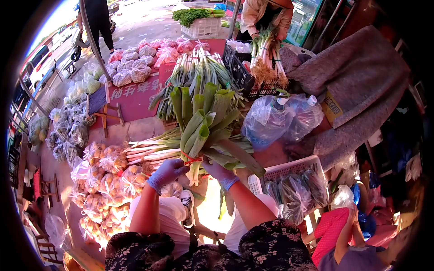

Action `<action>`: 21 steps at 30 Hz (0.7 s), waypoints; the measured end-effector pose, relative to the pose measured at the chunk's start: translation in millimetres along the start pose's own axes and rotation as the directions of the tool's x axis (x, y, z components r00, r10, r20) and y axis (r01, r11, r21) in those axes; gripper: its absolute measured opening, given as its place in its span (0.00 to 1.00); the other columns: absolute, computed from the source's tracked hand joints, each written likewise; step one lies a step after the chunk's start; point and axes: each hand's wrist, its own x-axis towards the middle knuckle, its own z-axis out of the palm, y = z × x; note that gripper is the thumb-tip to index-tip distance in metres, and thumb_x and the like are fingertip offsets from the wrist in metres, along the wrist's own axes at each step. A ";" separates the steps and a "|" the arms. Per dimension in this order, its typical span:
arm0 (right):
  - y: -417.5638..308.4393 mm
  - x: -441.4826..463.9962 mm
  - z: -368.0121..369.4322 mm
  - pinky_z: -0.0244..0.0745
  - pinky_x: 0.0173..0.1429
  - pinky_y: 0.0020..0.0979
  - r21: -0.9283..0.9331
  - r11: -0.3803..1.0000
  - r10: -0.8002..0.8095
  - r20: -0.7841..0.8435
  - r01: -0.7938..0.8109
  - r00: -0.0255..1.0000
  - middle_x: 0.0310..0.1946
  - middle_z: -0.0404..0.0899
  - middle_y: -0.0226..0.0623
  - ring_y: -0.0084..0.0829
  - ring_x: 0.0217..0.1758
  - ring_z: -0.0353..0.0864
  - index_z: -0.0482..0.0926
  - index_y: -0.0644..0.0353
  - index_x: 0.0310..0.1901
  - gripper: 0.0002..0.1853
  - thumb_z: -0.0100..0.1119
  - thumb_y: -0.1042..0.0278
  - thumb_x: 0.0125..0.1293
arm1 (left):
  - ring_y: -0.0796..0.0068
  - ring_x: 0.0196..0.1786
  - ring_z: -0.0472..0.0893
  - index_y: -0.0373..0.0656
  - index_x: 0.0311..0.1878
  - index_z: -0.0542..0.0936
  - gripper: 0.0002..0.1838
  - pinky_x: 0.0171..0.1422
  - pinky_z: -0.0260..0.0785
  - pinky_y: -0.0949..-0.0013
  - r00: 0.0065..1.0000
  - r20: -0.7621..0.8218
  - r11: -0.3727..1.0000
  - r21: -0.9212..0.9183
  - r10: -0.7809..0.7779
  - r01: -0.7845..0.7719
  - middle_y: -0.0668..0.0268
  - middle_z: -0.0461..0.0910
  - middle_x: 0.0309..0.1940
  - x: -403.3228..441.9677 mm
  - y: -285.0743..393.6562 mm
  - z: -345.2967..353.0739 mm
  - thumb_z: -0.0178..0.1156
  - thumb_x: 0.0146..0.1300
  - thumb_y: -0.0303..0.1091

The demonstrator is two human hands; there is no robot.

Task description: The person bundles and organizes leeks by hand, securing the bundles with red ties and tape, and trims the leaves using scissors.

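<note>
A bunch of scallions or leeks (199, 122) with thick green leaves, some cut off, stands upright in front of me. Around its lower part runs a thin red tie (192, 160). At the left side of the bunch, my left hand (166, 175), in a purple glove, is closed with its fingertips at the tie. My right hand (220, 174), gloved the same way, is closed at the right side, with its fingertips against the tie and the bunch. The leaves partly hide its grip. Behind my left hand lies a pile of loose long white-stemmed scallions (151, 147).
Tied scallion bundles (199, 67) lie on a red table (131, 110) ahead. Bagged produce (106, 176) is heaped at left. Water jugs (271, 118) and a white basket (270, 170) of bagged vegetables stand right. Another person's hand (281, 34) is beside scallions at a black crate (233, 63).
</note>
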 end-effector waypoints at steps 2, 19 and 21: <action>-11.2 15.0 -12.7 0.75 0.41 0.35 0.403 0.906 0.095 0.104 -0.129 0.990 0.41 0.76 0.42 0.38 0.40 0.78 0.77 0.57 0.40 0.13 0.62 0.64 0.53 | 0.83 0.31 0.71 0.35 0.36 0.78 0.11 0.37 0.67 0.75 0.997 0.072 0.998 0.067 0.014 -0.019 0.71 0.75 0.24 -2.9 -5.4 -0.3 0.60 0.60 0.35; -3.5 21.5 -15.3 0.69 0.53 0.28 0.671 0.426 0.659 0.229 -0.607 0.716 0.48 0.76 0.34 0.24 0.48 0.74 0.73 0.65 0.50 0.25 0.67 0.61 0.53 | 0.77 0.40 0.77 0.39 0.51 0.73 0.19 0.41 0.72 0.68 0.948 0.289 0.924 -0.312 -0.129 0.221 0.66 0.77 0.38 32.3 -8.4 48.0 0.58 0.61 0.40; 0.2 23.6 -14.3 0.68 0.54 0.28 0.749 0.434 0.669 0.104 -0.500 0.736 0.49 0.76 0.34 0.24 0.49 0.74 0.73 0.66 0.50 0.25 0.67 0.62 0.53 | 0.72 0.44 0.78 0.40 0.51 0.71 0.18 0.45 0.74 0.63 0.908 0.366 0.745 -0.545 -0.202 0.385 0.64 0.76 0.42 27.6 5.7 56.4 0.57 0.61 0.38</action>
